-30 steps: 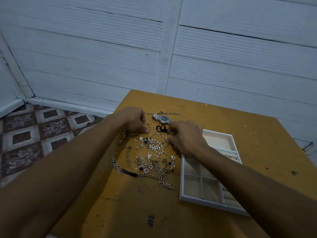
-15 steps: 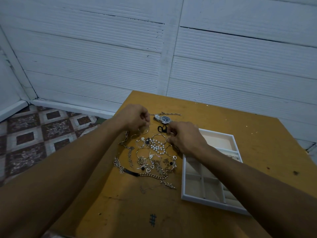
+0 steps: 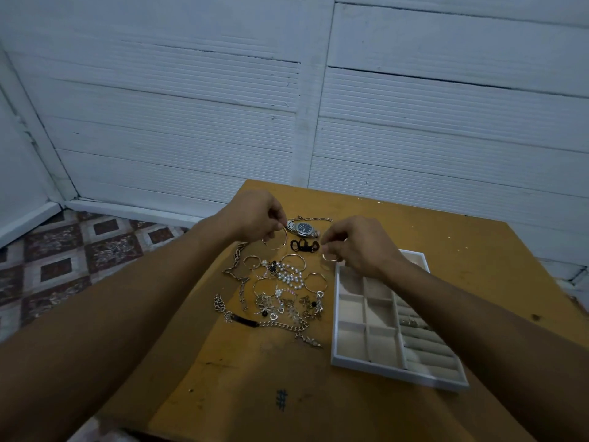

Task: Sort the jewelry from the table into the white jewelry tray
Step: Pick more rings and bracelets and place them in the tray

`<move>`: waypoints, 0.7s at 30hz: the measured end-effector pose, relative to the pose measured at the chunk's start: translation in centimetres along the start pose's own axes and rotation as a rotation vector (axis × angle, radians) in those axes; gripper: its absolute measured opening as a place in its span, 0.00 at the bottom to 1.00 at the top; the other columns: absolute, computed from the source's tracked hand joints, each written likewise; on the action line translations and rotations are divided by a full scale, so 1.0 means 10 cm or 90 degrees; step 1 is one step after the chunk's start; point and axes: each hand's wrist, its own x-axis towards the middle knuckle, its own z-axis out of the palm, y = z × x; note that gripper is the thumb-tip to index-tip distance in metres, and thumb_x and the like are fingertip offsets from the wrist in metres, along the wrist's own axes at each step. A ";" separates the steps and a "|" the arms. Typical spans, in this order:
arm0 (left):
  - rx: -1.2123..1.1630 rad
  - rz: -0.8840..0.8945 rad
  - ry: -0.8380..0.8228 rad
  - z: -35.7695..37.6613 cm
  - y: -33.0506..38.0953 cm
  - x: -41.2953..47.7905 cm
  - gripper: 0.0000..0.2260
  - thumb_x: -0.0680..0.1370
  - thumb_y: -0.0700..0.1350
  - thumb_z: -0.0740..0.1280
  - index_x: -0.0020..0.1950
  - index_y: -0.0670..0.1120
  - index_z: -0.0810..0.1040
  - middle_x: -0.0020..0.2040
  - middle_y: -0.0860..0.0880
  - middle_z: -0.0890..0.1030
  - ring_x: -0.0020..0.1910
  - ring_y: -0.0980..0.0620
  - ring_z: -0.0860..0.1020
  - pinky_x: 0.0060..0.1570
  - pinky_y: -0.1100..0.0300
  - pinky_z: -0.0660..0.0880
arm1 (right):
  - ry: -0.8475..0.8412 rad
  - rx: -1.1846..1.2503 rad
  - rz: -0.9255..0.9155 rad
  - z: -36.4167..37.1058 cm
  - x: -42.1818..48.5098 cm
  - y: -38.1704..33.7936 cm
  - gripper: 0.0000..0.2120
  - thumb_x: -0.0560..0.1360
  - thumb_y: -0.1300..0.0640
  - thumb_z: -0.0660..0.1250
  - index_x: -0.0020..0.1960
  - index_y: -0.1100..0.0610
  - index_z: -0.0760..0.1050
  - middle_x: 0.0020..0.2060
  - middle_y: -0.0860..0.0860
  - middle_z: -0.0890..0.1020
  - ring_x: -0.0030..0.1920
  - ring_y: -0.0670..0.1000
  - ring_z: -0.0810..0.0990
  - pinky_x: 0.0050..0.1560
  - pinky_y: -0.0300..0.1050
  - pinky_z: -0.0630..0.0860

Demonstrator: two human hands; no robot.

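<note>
A heap of jewelry [image 3: 280,288] lies on the yellow table [image 3: 462,237]: thin bangles, a pearl strand, chains, small charms. My left hand [image 3: 255,215] pinches a thin gold bangle [image 3: 276,242] that hangs just above the heap's far edge. My right hand [image 3: 360,247] pinches a smaller gold ring-shaped bangle [image 3: 329,257] beside the far left corner of the white jewelry tray [image 3: 398,373]. The tray lies to the right of the heap, with several square compartments and ring rolls on its right side. My right forearm covers part of it.
A silver watch [image 3: 301,229] and a thin chain [image 3: 314,219] lie behind the heap, with a black lace piece [image 3: 304,245] between my hands. A white panelled wall stands behind the table. Patterned floor tiles show at the left, below the table's left edge.
Both hands have lifted off the heap. The left hand has raised a gold bangle; the right hand has come up with a smaller one and shifted slightly toward the tray.
</note>
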 end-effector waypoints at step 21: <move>0.045 0.165 0.000 0.73 1.32 0.33 0.05 0.77 0.40 0.68 0.50 0.46 0.83 0.38 0.53 0.78 0.36 0.57 0.75 0.40 0.64 0.69 | 0.094 -0.100 0.099 -0.76 -0.59 0.88 0.06 0.75 0.62 0.67 0.45 0.56 0.83 0.38 0.49 0.82 0.40 0.49 0.80 0.42 0.42 0.75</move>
